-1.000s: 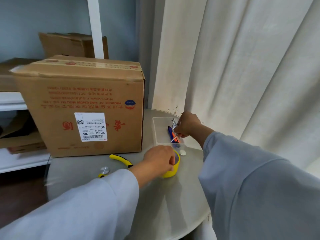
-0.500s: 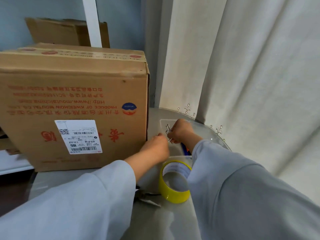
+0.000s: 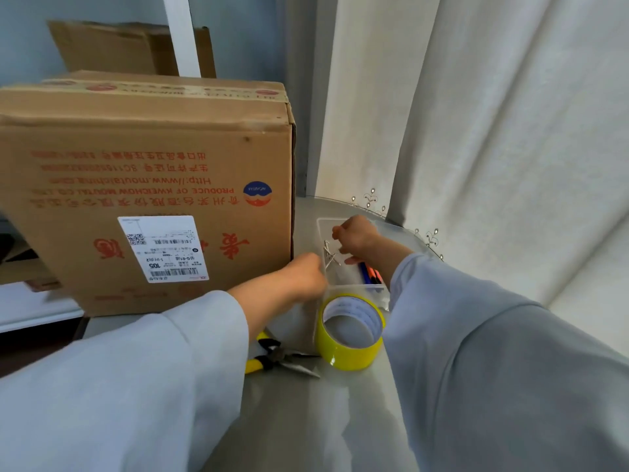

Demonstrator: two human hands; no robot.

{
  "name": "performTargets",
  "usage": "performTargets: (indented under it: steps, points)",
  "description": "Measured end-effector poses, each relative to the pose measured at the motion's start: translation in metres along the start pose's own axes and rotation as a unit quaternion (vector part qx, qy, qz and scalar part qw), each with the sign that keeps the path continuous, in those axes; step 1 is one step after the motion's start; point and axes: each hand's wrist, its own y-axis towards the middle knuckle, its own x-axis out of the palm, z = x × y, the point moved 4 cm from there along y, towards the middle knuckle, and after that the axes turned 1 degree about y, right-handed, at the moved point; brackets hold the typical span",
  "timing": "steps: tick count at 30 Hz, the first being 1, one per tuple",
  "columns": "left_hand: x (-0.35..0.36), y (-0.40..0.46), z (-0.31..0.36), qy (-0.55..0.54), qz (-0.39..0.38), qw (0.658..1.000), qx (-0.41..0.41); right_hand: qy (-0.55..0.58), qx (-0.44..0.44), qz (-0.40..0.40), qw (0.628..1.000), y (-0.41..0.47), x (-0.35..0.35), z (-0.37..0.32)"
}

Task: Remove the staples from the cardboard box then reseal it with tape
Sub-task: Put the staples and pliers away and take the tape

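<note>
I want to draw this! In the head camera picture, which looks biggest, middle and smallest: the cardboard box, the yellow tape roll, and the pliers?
1. cardboard box, biggest by far.
2. yellow tape roll.
3. pliers, though a sleeve hides part, so tape and pliers are unsure.

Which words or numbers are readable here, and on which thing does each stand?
"PRODUCE OF KWEICHOW MOUTAI CO.,LTD", upside down: box
"Http://www.moutaichina.com", upside down: box
"105", upside down: label
Chinese print, logo, barcode text: too blurred
Tape roll inner print: unreadable

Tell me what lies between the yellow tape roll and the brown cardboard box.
In the head view, the left hand and forearm cross that stretch between yellow tape roll and brown cardboard box; under them, only bare grey tabletop shows.
</note>
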Motion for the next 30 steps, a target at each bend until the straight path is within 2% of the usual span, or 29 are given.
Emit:
performTargets:
  steps: [3, 5, 6, 8, 11, 18, 21, 24, 27, 30]
  points:
    - [-0.005, -0.035, 0.004, 0.157, -0.095, 0.983, 0.018, -0.034, -0.026, 0.006, 0.999, -0.02, -0.009, 0.0]
    - [-0.002, -0.06, -0.001, 0.284, -0.165, 0.945, -0.005, -0.061, -0.023, -0.018, 0.998, -0.035, -0.007, 0.004]
    - [0.001, -0.068, -0.006, 0.33, -0.18, 0.926, -0.019, -0.078, -0.018, -0.03, 0.996, -0.041, -0.005, 0.008]
    - [0.005, -0.08, -0.014, 0.367, -0.167, 0.915, -0.028, -0.115, -0.017, -0.029, 0.993, -0.049, -0.004, 0.014]
    - [0.008, -0.086, -0.021, 0.368, -0.131, 0.921, 0.003, -0.15, -0.038, -0.002, 0.988, -0.064, -0.008, 0.013]
    - [-0.006, -0.101, -0.005, 0.405, -0.129, 0.903, 0.057, -0.118, -0.076, 0.014, 0.99, -0.09, -0.028, 0.003]
    - [-0.031, -0.103, 0.017, 0.369, -0.156, 0.914, 0.058, -0.084, -0.114, 0.038, 0.989, -0.099, -0.04, -0.004]
    - [-0.051, -0.1, 0.035, 0.331, -0.201, 0.921, 0.031, -0.093, -0.122, -0.031, 0.988, -0.105, -0.036, -0.004]
    - [-0.062, -0.097, 0.047, 0.266, -0.197, 0.944, 0.001, -0.127, -0.122, -0.072, 0.982, -0.102, -0.025, 0.005]
    - [-0.064, -0.092, 0.058, 0.192, -0.15, 0.97, 0.0, -0.141, -0.129, 0.009, 0.982, -0.098, -0.029, 0.009]
